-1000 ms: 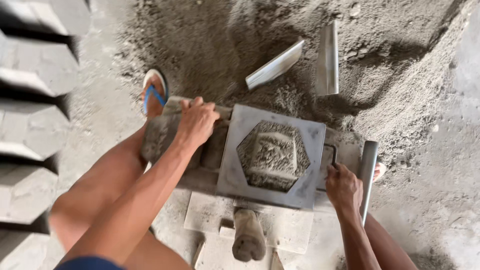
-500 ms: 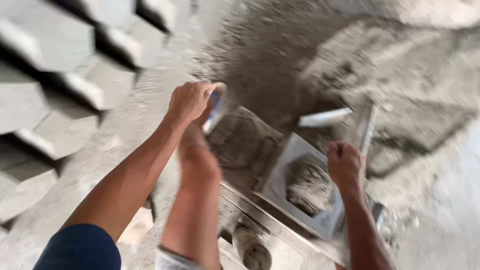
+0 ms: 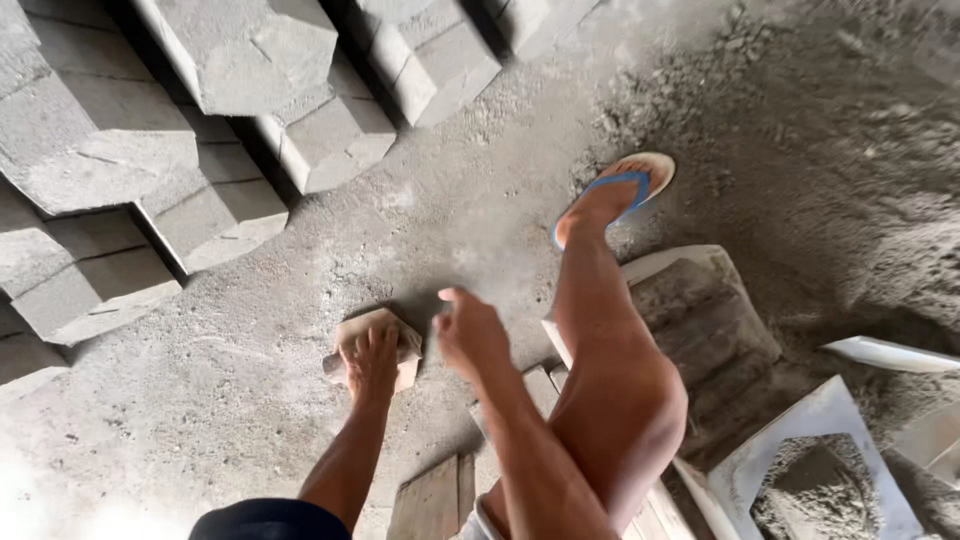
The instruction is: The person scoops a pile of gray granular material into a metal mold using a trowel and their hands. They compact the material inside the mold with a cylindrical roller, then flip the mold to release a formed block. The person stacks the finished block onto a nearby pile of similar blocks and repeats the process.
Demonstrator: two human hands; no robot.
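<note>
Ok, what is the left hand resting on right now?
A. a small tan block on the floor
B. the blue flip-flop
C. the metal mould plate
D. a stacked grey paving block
A: the left hand lies flat on the small tan block on the concrete floor, while the right hand hovers beside it.

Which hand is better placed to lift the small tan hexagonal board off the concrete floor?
Left. The left hand already rests flat on the small tan hexagonal board, while the right hand hangs beside it, apparently not touching it.
</note>
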